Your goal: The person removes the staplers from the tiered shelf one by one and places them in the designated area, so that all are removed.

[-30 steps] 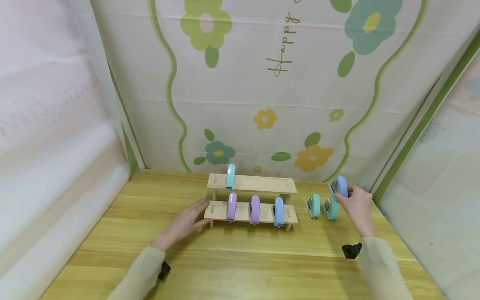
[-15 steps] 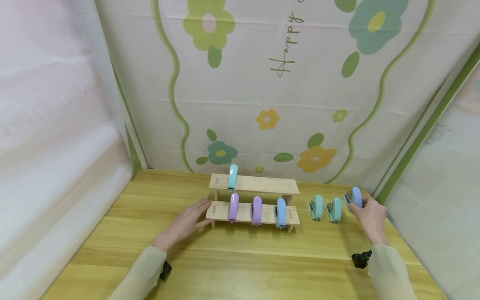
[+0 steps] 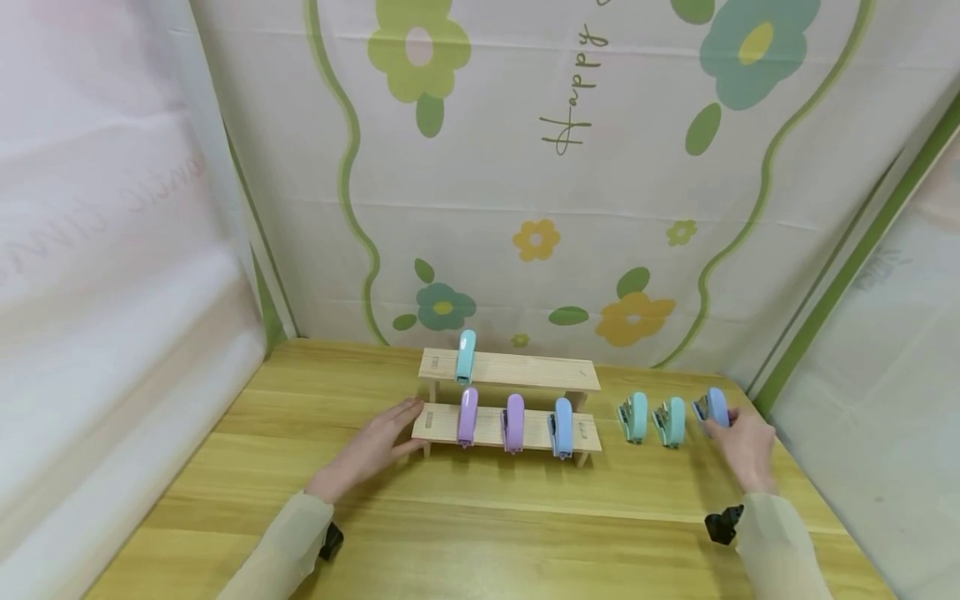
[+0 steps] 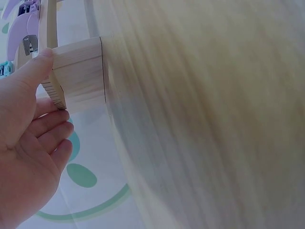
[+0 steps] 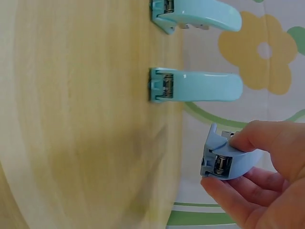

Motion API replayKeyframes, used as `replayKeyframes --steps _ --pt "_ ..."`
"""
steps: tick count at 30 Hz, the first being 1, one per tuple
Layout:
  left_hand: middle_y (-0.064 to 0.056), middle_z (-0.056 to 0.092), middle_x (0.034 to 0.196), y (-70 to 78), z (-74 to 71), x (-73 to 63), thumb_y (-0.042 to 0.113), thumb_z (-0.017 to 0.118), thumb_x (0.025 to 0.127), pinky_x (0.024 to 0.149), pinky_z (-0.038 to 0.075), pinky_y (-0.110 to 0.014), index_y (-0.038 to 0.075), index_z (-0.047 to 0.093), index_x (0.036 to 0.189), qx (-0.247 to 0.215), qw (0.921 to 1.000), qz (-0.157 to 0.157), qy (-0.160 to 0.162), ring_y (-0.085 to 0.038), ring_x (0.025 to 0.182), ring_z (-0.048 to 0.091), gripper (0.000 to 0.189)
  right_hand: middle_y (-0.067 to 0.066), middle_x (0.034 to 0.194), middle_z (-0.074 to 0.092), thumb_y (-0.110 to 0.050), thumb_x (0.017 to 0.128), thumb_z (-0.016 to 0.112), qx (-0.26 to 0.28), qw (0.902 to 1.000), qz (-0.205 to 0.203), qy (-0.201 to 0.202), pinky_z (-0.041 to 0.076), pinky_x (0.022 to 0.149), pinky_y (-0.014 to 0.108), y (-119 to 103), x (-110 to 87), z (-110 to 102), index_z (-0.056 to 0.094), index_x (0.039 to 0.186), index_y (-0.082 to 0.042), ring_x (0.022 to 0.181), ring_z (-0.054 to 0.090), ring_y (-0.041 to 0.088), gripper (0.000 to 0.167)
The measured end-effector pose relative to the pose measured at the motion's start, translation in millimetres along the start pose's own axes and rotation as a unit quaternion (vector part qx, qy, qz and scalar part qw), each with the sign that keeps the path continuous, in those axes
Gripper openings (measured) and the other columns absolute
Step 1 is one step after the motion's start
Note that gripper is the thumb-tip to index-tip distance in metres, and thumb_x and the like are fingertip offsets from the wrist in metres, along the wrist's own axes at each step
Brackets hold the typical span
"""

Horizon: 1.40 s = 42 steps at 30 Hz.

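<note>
My right hand [image 3: 747, 450] pinches a blue stapler [image 3: 717, 407] between thumb and fingers, to the right of two teal staplers [image 3: 637, 417] standing on the table. In the right wrist view that blue stapler [image 5: 226, 160] hangs over the tabletop with a gap beneath it. My left hand [image 3: 375, 446] grips the left end of the lower step of a two-step wooden rack [image 3: 491, 422], thumb at the front edge. On this step stand two purple staplers [image 3: 467, 417] and another blue stapler [image 3: 561, 427]. A light-blue stapler [image 3: 466, 357] is on the upper step, towards its left end.
The wooden table [image 3: 480, 525] runs back to a flower-printed cloth wall [image 3: 480, 167]. Cloth also hangs on the left side [image 3: 127, 275] and right side [image 3: 885, 333]. The rack stands near the back wall.
My right hand has moved right with the blue stapler, from above the teal staplers to beside them, and lowered it. The left hand stays at the rack; the head view has shifted slightly.
</note>
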<state>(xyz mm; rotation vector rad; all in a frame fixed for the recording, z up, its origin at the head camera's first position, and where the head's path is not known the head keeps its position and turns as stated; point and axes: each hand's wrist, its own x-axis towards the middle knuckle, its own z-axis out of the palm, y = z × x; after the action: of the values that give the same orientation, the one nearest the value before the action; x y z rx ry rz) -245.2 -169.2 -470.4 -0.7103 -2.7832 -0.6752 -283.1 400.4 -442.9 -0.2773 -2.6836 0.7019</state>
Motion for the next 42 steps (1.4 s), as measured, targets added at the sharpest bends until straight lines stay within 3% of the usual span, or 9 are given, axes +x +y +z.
replayKeyframes --steps 3,7,21,30,36,42 --pt "-0.025 0.046 0.149 0.1 -0.3 -0.2 0.029 0.069 0.093 0.113 0.044 -0.053 -0.004 0.047 0.143 0.0 1.0 -0.003 -0.003 -0.04 0.137 0.048 0.063 0.039 0.093 0.067 -0.014 0.089 0.066 -0.002 1.0 -0.008 0.001 0.057 0.055 0.042 5.1 0.2 3.4 0.062 0.103 0.02 0.072 0.067 0.043 0.038" --pt "-0.024 0.046 0.15 0.6 -0.2 0.0 0.03 0.069 0.094 0.114 0.043 -0.053 -0.003 0.046 0.144 -0.003 0.9999 -0.007 -0.007 -0.04 0.138 0.047 0.065 0.038 0.089 0.068 -0.013 0.087 0.068 -0.006 0.9999 -0.012 0.004 0.051 0.051 0.034 10.5 0.2 7.5 0.063 0.101 0.021 0.07 0.066 0.04 0.037" --pt "-0.024 0.046 0.15 -0.7 1.7 0.3 0.031 0.069 0.093 0.114 0.043 -0.052 -0.003 0.046 0.144 -0.009 0.9999 -0.004 -0.003 -0.04 0.138 0.047 0.066 0.035 0.09 0.067 -0.016 0.089 0.063 -0.01 0.9992 0.021 -0.032 0.045 0.05 0.026 16.3 0.0 14.4 0.06 0.104 0.019 0.072 0.065 0.036 0.038" --pt "-0.024 0.046 0.15 -0.4 2.1 0.9 0.03 0.069 0.093 0.114 0.043 -0.053 -0.004 0.046 0.144 -0.009 1.0 -0.004 -0.002 -0.04 0.138 0.047 0.066 0.037 0.093 0.065 -0.016 0.09 0.061 -0.006 0.9987 0.028 -0.043 0.054 0.056 0.037 18.8 0.2 19.4 0.057 0.108 0.019 0.077 0.064 0.039 0.039" --pt "-0.025 0.047 0.149 -0.7 3.1 1.8 0.029 0.069 0.093 0.113 0.044 -0.052 -0.005 0.046 0.143 -0.007 1.0 -0.003 -0.002 -0.04 0.137 0.048 0.065 0.036 0.092 0.065 -0.015 0.088 0.06 -0.01 0.9986 0.032 -0.042 0.051 0.056 0.034 20.5 -1.0 21.6 0.057 0.106 0.019 0.078 0.063 0.04 0.038" --pt "-0.025 0.047 0.149 -1.3 2.6 1.1 0.028 0.07 0.092 0.113 0.043 -0.053 -0.005 0.047 0.143 -0.008 1.0 -0.005 0.0 -0.04 0.137 0.048 0.065 0.037 0.091 0.065 -0.015 0.089 0.061 -0.015 0.9988 0.024 -0.039 0.053 0.057 0.04 21.4 2.6 23.3 0.058 0.105 0.02 0.077 0.064 0.041 0.038"
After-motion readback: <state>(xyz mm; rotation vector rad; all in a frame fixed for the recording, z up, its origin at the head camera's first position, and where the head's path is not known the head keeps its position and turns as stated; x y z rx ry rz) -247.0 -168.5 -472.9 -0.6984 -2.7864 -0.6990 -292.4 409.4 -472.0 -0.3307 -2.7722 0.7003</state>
